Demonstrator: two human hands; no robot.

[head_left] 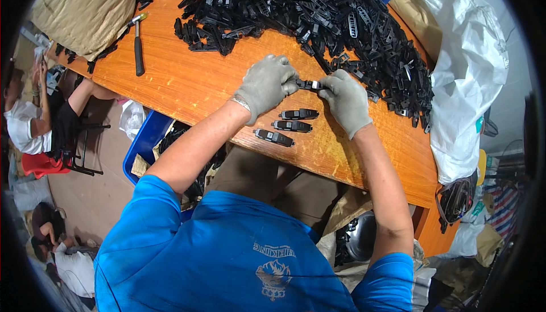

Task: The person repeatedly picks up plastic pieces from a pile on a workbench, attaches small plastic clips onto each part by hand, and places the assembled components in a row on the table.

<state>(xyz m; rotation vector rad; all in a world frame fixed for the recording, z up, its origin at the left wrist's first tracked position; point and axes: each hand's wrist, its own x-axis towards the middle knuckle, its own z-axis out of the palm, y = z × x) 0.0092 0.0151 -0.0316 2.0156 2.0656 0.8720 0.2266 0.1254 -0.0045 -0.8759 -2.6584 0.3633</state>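
Between my two grey-gloved hands is a small black plastic part (309, 85) with a pale patch, held just above the wooden table. My left hand (264, 84) pinches its left end and my right hand (346, 100) pinches its right end. Below it on the tabletop, three similar black plastic parts (292, 125) lie in a short column, one under another, nearest my left wrist. Past my hands spreads a big heap of black plastic parts (335, 22), long and short pieces mixed. The fingertips partly cover the ends of the held part.
A hammer (138, 44) lies on the table (187, 84) at the left, by a tan sack (85, 10). White sacking (463, 84) hangs at the right edge. Below the left edge stands a blue crate (141, 141). Other people sit at the far left.
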